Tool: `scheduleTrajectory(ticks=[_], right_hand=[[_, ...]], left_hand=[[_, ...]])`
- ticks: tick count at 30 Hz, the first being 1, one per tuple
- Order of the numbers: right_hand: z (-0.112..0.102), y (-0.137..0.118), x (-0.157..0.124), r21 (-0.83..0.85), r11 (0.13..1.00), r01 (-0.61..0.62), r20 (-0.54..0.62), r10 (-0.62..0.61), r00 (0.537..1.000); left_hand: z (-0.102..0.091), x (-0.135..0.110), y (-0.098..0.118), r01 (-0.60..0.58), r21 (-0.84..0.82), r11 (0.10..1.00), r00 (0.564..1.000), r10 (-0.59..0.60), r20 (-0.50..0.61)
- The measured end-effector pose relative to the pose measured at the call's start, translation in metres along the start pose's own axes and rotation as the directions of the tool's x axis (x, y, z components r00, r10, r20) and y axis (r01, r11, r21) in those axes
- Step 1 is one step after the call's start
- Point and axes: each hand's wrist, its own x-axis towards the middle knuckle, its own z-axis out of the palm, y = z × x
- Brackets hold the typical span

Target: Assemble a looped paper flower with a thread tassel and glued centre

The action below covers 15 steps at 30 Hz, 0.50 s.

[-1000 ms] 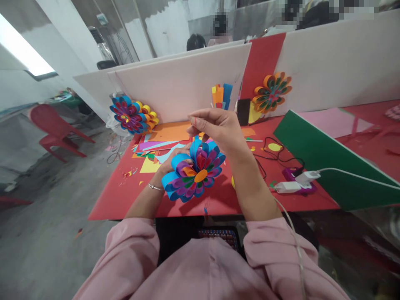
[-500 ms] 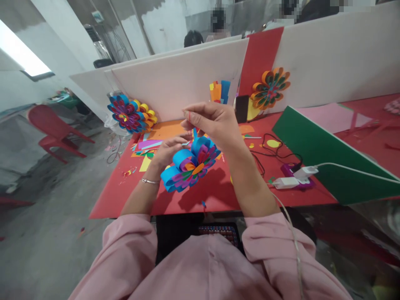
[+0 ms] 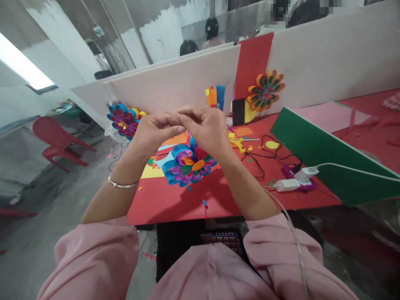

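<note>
Four looped-paper flowers show: one blue-and-purple looped-paper flower with an orange oval centre (image 3: 198,165) hangs below both hands, over the red-topped table (image 3: 178,210); one blue-and-red (image 3: 123,123), one yellow, partly hidden (image 3: 138,111), and one orange-and-green (image 3: 266,91) stand near smooth white boards (image 3: 175,79); the right hand (image 3: 208,127), nearly closed, pinches a thin red thread (image 3: 179,116); the left hand (image 3: 149,135), half-curled, meets its fingertips, its hold unclear.

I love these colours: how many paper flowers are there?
4: hanging flower centre, blue-purple flower left, yellow flower beside it, partly hidden, orange flower right. Others may be hidden.
</note>
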Motion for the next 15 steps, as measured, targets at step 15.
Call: scheduleTrajectory(ticks=[15], right_hand=[[-0.005,0.035,-0.004,-0.031,0.983,0.183,-0.155,-0.185,0.970]], left_hand=[[0.006,0.029,0.021,0.411,-0.432,0.803,0.906,-0.414,0.091]])
